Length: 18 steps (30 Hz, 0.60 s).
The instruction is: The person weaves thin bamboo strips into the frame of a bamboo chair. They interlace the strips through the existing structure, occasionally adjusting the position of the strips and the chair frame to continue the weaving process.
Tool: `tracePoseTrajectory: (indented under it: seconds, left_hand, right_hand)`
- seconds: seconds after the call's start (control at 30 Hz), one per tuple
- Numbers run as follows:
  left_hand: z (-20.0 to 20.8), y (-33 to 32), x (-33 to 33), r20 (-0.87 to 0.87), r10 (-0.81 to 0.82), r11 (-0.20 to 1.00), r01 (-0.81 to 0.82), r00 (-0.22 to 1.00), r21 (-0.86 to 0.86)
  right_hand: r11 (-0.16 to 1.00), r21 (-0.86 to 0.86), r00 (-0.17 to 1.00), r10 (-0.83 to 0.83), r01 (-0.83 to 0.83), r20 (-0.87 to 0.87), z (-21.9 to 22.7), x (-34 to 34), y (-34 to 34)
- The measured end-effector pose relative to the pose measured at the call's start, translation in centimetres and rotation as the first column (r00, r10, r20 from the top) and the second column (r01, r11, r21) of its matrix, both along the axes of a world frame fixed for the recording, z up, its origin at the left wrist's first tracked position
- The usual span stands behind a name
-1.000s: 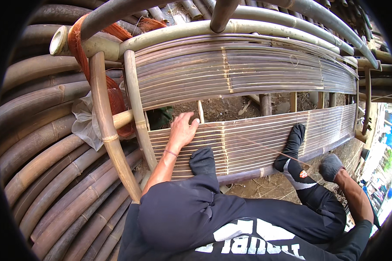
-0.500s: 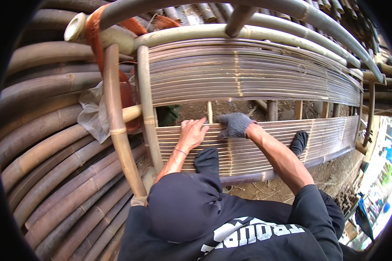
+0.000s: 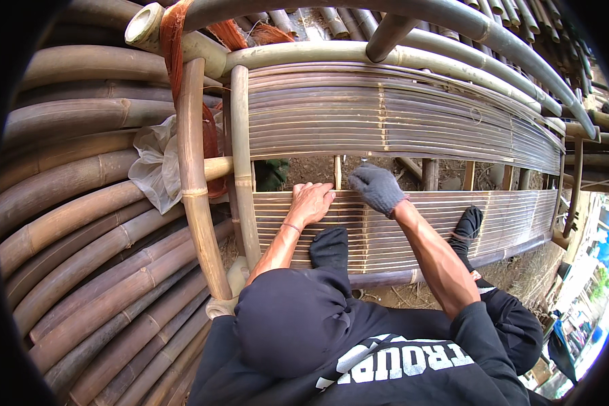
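My bare left hand (image 3: 311,201) lies on the far edge of the near panel of dark bamboo slats (image 3: 413,230), its fingers stretched toward a narrow pale wooden crosspiece (image 3: 337,172). To its right, my right hand (image 3: 377,188), in a grey knitted glove, is closed in a fist over the same edge. Whatever the fist may hold is hidden by the glove. Beyond both hands, past a gap showing soil, a second slat panel (image 3: 318,111) spans the bamboo frame (image 3: 240,169).
Thick bamboo poles (image 3: 81,189) are stacked along the left. A clear plastic bag (image 3: 159,162) hangs by the frame's left post (image 3: 195,183). Orange strapping (image 3: 173,47) wraps the far left corner. Black-socked feet (image 3: 329,248) rest on the near slats.
My gloved right hand has risen off the slat edge and curled into a fist, slightly farther from my left hand. My left hand stays on the edge. The whole view has shifted a little.
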<state>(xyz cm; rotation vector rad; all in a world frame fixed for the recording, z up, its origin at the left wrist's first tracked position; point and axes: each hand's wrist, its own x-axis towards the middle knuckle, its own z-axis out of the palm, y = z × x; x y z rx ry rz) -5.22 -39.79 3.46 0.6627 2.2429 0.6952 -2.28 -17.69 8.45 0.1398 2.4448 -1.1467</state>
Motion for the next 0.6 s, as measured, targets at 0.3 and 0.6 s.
tracePoseTrajectory:
  seconds: [0.3,0.6]
  left_hand:
    - [-0.1,-0.3,0.2,-0.014,0.043,0.999,-0.043,0.999,0.007]
    - [-0.4,0.3,0.2,-0.063,0.091,0.988,-0.082,0.994,0.129]
  right_hand:
    - [0.484,-0.671,0.822,-0.42,0.561,0.385,10.9,-3.4,0.9]
    - [0.994,0.094,0.919,0.009,-0.05,0.394,7.8,4.0,-7.0]
